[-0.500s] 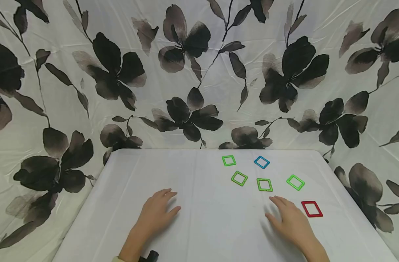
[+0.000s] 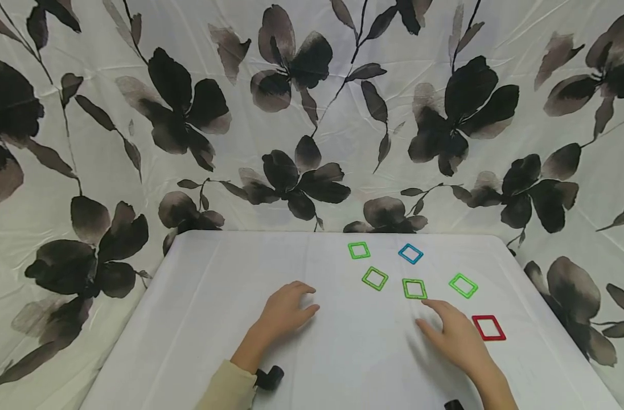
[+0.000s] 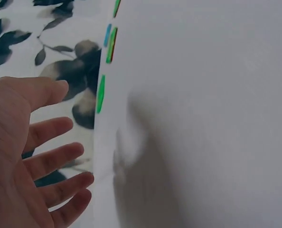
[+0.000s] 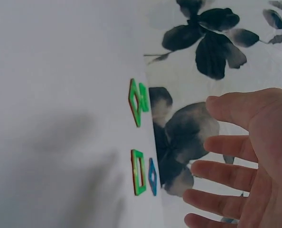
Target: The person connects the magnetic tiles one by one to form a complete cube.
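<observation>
My left hand (image 2: 287,309) hovers over the white table, left of the shapes, fingers spread and holding nothing. Close by the near green square frame (image 2: 414,288), my right hand (image 2: 452,333) has its fingers loosely extended, also with nothing in it. To that hand's right lies a red square frame (image 2: 488,328). Further back are a tilted green frame (image 2: 375,279), another green frame (image 2: 359,250) and a blue frame (image 2: 411,254). One more green frame (image 2: 463,286) lies at the right. In the right wrist view, the right hand's fingers (image 4: 221,175) are apart.
The white table (image 2: 230,267) ends at a back edge against a hanging cloth (image 2: 373,131) with dark flowers. A black wrist device (image 2: 270,378) sits by the left sleeve (image 2: 230,387), and another black piece (image 2: 453,405) shows below the right hand.
My left hand has moved right and farther forward over the table, bringing its sleeve into view. The right hand has shifted slightly forward. The frames lie as before.
</observation>
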Demonstrator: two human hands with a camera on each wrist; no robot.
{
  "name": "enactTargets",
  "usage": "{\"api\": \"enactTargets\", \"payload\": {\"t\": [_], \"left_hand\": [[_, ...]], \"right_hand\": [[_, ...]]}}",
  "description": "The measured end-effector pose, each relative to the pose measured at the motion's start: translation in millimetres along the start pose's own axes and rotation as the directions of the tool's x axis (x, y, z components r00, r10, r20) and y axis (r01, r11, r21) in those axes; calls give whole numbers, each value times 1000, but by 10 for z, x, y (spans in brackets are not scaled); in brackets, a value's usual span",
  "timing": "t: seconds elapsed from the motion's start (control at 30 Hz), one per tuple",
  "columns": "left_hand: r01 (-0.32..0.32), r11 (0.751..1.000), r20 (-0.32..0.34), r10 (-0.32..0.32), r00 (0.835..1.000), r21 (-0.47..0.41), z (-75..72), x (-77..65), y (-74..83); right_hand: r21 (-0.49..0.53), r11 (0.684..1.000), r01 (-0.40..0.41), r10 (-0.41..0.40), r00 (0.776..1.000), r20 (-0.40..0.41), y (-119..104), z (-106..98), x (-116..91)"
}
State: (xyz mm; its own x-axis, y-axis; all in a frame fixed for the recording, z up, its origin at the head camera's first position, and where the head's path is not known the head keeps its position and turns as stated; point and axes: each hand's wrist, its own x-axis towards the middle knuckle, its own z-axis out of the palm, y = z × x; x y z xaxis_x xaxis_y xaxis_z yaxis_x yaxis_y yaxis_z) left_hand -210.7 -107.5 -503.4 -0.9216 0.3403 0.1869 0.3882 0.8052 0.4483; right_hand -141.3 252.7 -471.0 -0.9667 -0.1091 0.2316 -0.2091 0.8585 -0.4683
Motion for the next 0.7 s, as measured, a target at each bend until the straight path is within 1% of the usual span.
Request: {"api": "enactTargets", "payload": {"t": [0.2,0.33,0.4,0.57,0.63,0.7], "left_hand": [[46,999,58,-46,997,6,205,271,235],[61,998,63,-61,996,2,378,444,391],[75,997,48,-74,996,-12,457,512,457],[98,994,-50,-100,994,-49,641,653,551],[105,993,-86,-109,990,-49,716,721,577],[115,993,-116,-117,986,-29,792,791,604]], "right_hand": [[25,999,-38,38,999,0,14,9,77],[82,994,-71,71,997,2,60,4,100],[129,988,-89,89,996,4,89,10,112],[216,972,-96,104,994,-25,158,59,150],[236,968,-88,101,994,-44,184,85,157],[256,963,-85,102,993,-54,204,114,167]]}}
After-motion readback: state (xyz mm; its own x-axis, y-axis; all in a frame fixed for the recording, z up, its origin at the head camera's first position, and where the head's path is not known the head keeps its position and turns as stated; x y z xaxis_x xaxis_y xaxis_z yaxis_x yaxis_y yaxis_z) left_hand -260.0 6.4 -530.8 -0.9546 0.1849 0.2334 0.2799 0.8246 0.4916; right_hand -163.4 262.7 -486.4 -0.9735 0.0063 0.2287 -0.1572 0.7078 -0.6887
